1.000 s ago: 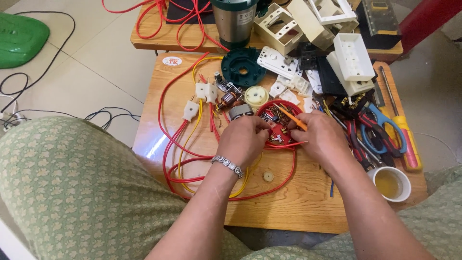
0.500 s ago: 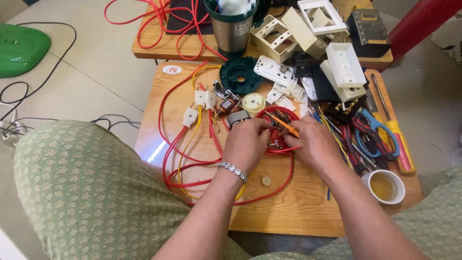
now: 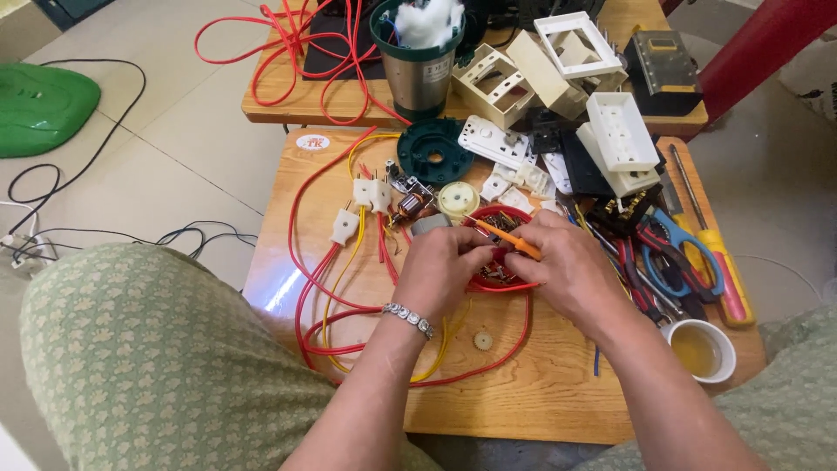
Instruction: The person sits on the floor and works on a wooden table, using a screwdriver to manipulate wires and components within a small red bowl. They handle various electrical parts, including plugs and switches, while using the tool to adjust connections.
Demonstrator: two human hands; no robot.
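From the head view, a small red bowl [image 3: 497, 281] of tiny metal parts is sitting mid-counter [image 3: 540, 392]. The left hand [image 3: 445, 270] is pinching something in it; the right hand [image 3: 567, 266] is gripping an orange screwdriver [image 3: 506, 240] above it.

Two wooden tabletops on a tiled floor

We see a tabletop [image 3: 540, 410] butted against a second one [image 3: 288, 105] on pale floor tiles [image 3: 174, 148]; black cables [image 3: 78, 174] and a green plastic piece [image 3: 39, 105] lie at left, in bright daylight.
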